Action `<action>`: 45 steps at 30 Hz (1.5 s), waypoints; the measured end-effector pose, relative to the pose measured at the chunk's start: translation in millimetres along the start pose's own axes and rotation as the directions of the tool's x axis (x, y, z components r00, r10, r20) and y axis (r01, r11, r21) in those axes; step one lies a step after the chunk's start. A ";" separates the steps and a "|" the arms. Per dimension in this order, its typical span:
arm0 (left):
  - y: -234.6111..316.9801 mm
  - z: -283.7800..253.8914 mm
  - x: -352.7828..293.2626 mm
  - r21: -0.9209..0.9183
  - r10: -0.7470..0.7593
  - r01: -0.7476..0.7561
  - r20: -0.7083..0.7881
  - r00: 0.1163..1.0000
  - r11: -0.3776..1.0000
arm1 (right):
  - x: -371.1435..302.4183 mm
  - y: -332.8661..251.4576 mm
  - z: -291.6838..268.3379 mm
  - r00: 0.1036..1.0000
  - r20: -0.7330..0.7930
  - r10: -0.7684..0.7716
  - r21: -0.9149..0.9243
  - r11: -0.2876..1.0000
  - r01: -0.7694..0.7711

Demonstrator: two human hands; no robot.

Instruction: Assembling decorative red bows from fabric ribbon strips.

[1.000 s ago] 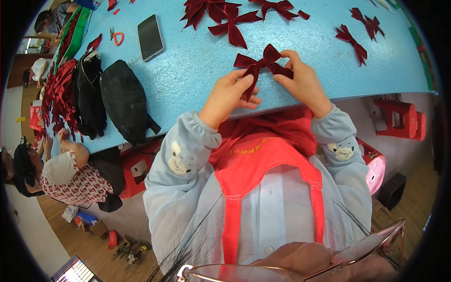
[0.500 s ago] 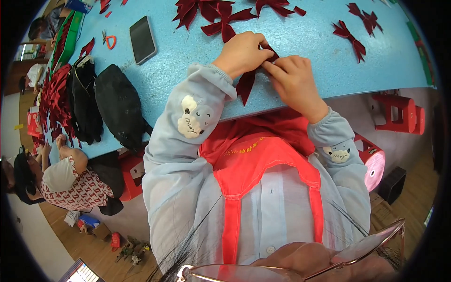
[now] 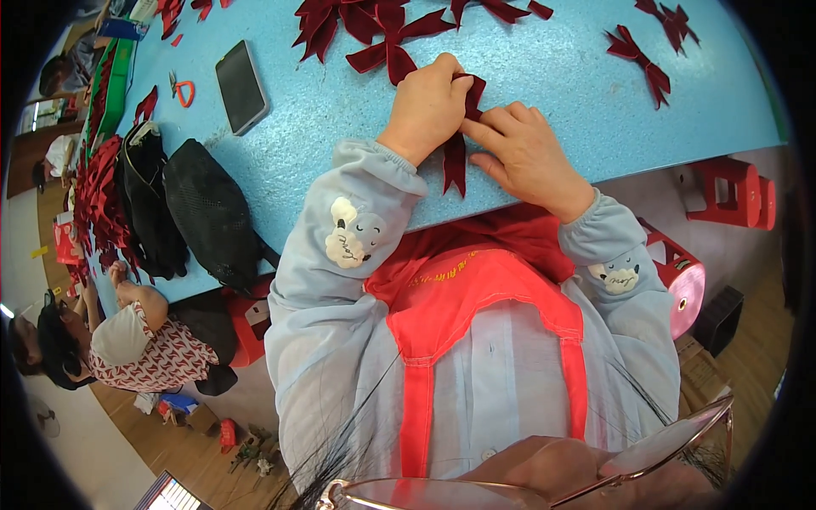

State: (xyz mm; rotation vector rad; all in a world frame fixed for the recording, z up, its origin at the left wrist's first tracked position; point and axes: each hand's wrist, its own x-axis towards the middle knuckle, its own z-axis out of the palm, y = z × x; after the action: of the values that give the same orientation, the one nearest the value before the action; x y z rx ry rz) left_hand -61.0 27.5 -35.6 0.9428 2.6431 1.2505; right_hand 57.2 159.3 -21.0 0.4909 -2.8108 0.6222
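Observation:
A dark red velvet ribbon bow (image 3: pixel 456 163) is between my hands near the table's front edge. One forked tail points toward me, and a loop stands out above my fingers. My left hand (image 3: pixel 429 109) is closed around the bow's middle, its fingers bent and hiding part of it. Against the ribbon from the right rests the index fingertip of my right hand (image 3: pixel 534 157), whose other fingers are curled. The right thumb lies lower, beside the tail. Just beyond my left hand is another dark red bow (image 3: pixel 393 42), flat on the table.
More bows (image 3: pixel 642 64) lie on the blue table (image 3: pixel 323 93) at the far right and far middle. To the left are a phone (image 3: pixel 241 87), orange-handled snips (image 3: pixel 184 92), black pouches (image 3: pixel 208 204) and a heap of red ribbon (image 3: pixel 102 195). A co-worker (image 3: pixel 149 344) sits at left.
The right thumb has come away from the index fingertip and sits lower. More of the ribbon's loop shows above my hands, and the tail hangs straighter. The whole view has shifted slightly.

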 end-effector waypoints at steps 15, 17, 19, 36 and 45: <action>-4.2 -45.9 -45.2 0.180 0.382 -0.345 -0.249 0.890 0.921 | -20.7 25.2 -9.7 0.966 -0.253 0.054 0.263 0.965 0.015; -3.4 -48.4 -60.2 0.259 0.455 -0.414 -0.125 0.882 0.873 | -17.3 30.5 -13.0 0.971 -0.234 0.055 0.253 0.967 0.006; 2.1 -42.1 -68.4 0.286 0.520 -0.497 -0.006 0.854 0.820 | -9.4 34.5 -19.0 0.978 -0.210 -0.016 0.171 0.984 0.053; -5.3 -49.1 -74.8 0.434 0.007 0.050 -0.129 0.992 0.900 | 35.3 44.2 -10.1 0.954 -0.060 0.293 0.255 0.929 -0.269; -1.0 -37.2 -41.7 -0.145 -0.147 0.133 -0.095 0.984 0.980 | 54.3 50.8 1.5 0.944 0.012 0.330 0.522 0.803 -0.288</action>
State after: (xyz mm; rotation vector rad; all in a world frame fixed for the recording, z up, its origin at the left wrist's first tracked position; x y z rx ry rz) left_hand -39.3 -21.4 -19.4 0.6754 2.6052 1.4640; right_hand -11.6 187.2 -25.7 0.0722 -2.6387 1.4568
